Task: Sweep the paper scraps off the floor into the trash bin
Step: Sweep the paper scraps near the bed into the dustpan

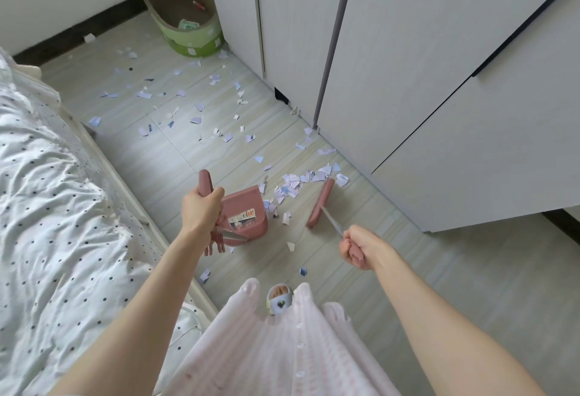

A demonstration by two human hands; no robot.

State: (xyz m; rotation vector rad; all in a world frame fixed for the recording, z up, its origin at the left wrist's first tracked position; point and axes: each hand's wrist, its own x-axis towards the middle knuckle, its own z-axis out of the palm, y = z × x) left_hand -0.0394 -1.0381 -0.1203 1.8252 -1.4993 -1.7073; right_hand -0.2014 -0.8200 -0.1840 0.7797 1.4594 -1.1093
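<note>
Pale purple and white paper scraps [295, 184] lie across the tiled floor, thickest in a small pile between the dustpan and the broom head. My left hand [201, 210] is shut on the pink handle of the pink dustpan [248, 212], which rests on the floor with its mouth toward the pile. My right hand [357, 246] is shut on the handle end of the pink broom [320, 204], whose head stands on the floor just right of the pile. The green trash bin [185, 16] sits far off by the wardrobe corner, with a few bits inside.
A bed with a dotted white cover [47, 191] fills the left side. White wardrobe doors [408, 66] line the right. More scraps [175, 107] dot the floor between the pile and the bin. My slippered foot [279, 300] shows below my pink garment.
</note>
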